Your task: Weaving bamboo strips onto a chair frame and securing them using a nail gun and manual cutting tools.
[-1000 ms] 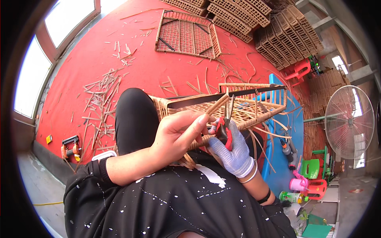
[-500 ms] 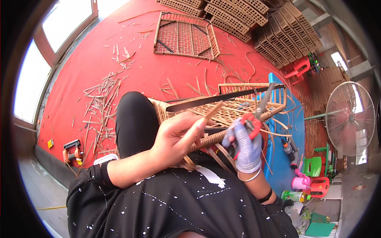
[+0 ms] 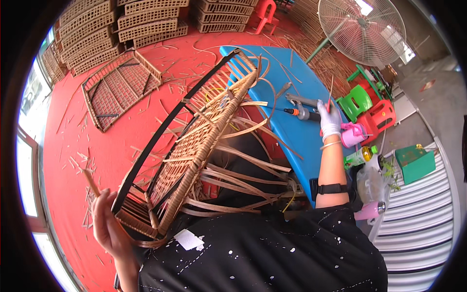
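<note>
My bare left hand [image 3: 106, 225] is closed around a short, flat rattan strip [image 3: 90, 182], held up beside the near left end of a woven rattan tray [image 3: 194, 146]. This tray leans at a slant across my lap, with black bars along its frame and long loose strands [image 3: 238, 177] hanging off its right side. Over the blue table [image 3: 277, 63], my gloved right hand [image 3: 331, 120] grips a slim red-handled tool [image 3: 329, 104] with a thin tip; its exact kind is unclear. Close by lie a cordless power tool [image 3: 304, 114] and grey metal tools [image 3: 302, 100].
Another rattan tray [image 3: 124, 90] rests on the red floor, with stacked trays [image 3: 151, 19] behind. A wire-guard fan [image 3: 362, 22] stands far right. Beside my right arm are a pink mug [image 3: 352, 135], a bottle [image 3: 360, 156] and small stools [image 3: 356, 101]. Cut strips litter the floor.
My view has swung right. The right hand has moved from the tray with its red-handled shears to the table. My left hand, still holding the strip, has drawn away to the left.
</note>
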Demonstrator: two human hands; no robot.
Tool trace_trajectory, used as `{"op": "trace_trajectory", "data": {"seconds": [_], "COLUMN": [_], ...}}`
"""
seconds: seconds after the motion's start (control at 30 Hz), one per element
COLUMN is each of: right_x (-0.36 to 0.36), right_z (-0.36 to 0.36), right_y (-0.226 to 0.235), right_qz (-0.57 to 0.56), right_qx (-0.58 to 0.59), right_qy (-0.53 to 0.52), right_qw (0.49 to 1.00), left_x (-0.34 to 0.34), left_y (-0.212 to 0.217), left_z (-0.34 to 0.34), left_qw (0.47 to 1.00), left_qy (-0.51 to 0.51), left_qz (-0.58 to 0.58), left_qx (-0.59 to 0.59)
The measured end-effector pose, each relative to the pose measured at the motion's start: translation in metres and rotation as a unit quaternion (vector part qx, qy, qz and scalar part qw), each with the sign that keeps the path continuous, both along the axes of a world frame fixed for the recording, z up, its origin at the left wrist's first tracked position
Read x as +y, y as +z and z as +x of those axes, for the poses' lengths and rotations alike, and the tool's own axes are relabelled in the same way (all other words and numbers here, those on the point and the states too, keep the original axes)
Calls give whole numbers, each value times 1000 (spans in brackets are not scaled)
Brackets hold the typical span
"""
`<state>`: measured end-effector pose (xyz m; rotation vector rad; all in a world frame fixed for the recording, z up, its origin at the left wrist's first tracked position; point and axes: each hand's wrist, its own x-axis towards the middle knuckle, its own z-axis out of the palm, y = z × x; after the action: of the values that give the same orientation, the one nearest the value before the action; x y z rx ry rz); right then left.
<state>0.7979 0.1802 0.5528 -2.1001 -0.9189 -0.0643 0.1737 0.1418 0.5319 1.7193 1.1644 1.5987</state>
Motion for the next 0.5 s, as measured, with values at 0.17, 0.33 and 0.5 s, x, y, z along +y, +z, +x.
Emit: {"op": "trace_trajectory", "data": {"seconds": [0.17,0.33,0.5], "right_x": [-78,-90,-30], "right_z": [44,56,66], "right_y": [-58,-80,-75], "right_qz": [-139,-250,-59], "right_qx": [89,-71,-303], "right_qy": [-170,-376,-130], "right_qw": [972,889,942], "left_x": [13,32,41], "left_y": [22,29,34], "left_z": [-27,-50,-52], "left_qw": [989,970,955], "left_qy": [41,23,52], "left_qz": [-33,-8,-25], "left_qx": [137,241,290]}}
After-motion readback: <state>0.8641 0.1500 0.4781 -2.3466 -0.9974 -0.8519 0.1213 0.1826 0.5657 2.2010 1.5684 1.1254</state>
